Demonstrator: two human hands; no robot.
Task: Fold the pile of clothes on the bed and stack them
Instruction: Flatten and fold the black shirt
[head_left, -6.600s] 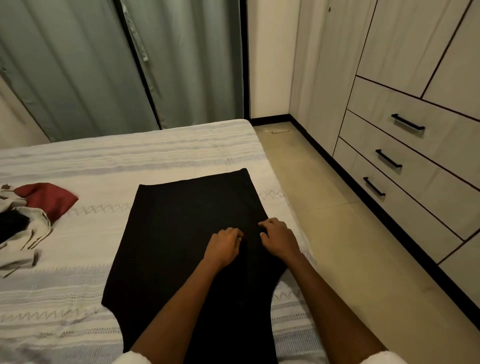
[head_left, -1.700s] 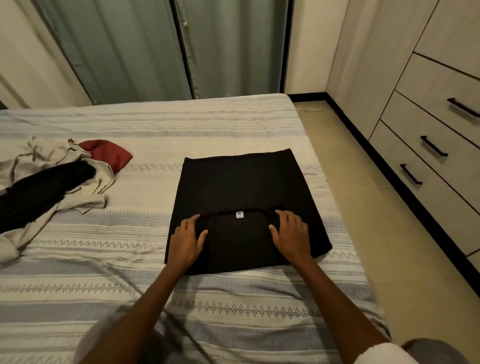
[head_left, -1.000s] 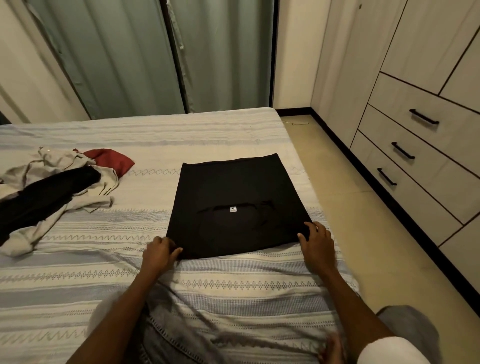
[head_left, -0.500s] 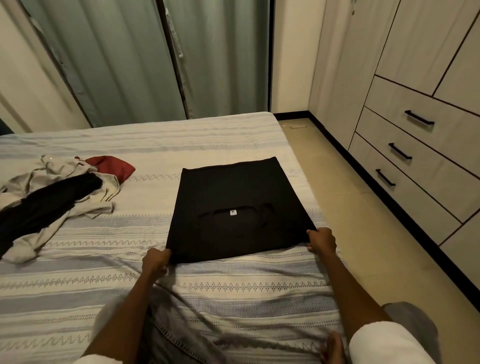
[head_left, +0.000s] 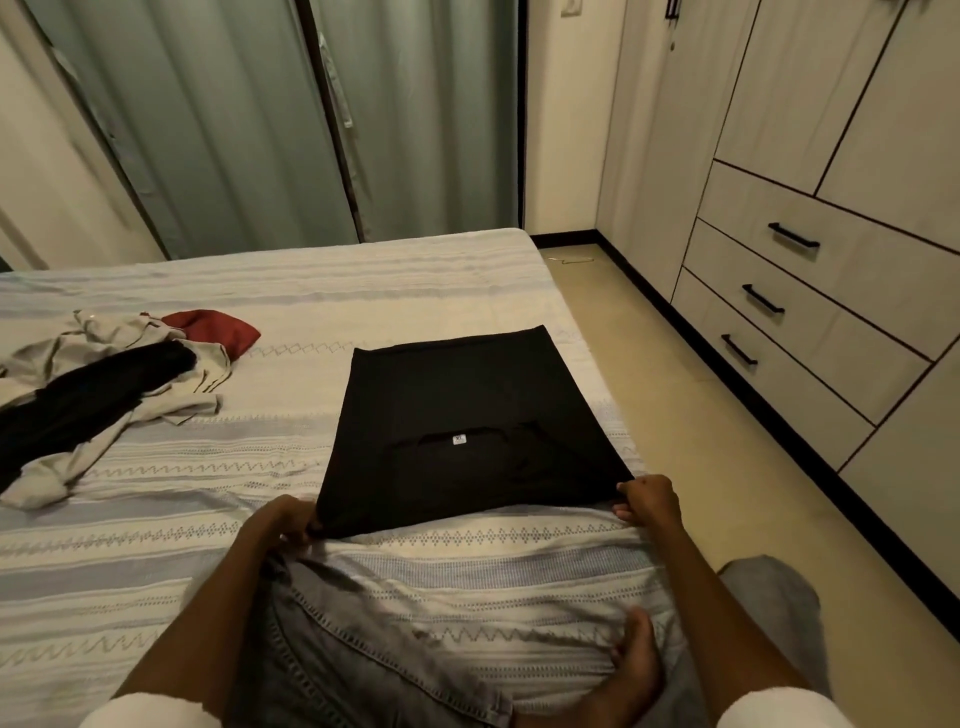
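Nearest the camera, a knee in grey denim jeans (head_left: 363, 654) and a bare foot (head_left: 636, 660) are seen resting on the striped white and blue woven bedspread (head_left: 156, 545), at the bed's near edge. Just beyond them lies the half-folded black cotton T-shirt (head_left: 467, 431), a flat dark rectangle with a small white size label (head_left: 458, 439) showing at its collar; this shirt is taken as the landmark. Its near left corner is pinched by the left hand (head_left: 283, 522), whose fingers are curled round the cloth, and its near right corner is gripped in the same way by the right hand (head_left: 649, 501). The near edge is stretched taut between the two hands, so the step in hand is judged to be one more fold of this shirt. For the next move, both corners would need to be lifted together and carried evenly toward the far edge, so that the edges meet squarely and no crease is trapped underneath; after that, a smoothing press and a spot for the stack would be called for. To the left of the shirt and well apart from it, the unfolded pile (head_left: 98, 395) is spread on the bedspread: a crumpled beige garment with a black one laid over it, and a dark red piece (head_left: 213, 330) at its far end. To the right of the shirt, past the bed's edge, a pale wooden wardrobe with black-handled drawers (head_left: 810, 291) is seen. Beyond the shirt, behind the bed, grey-green curtains (head_left: 260, 130) are hung.
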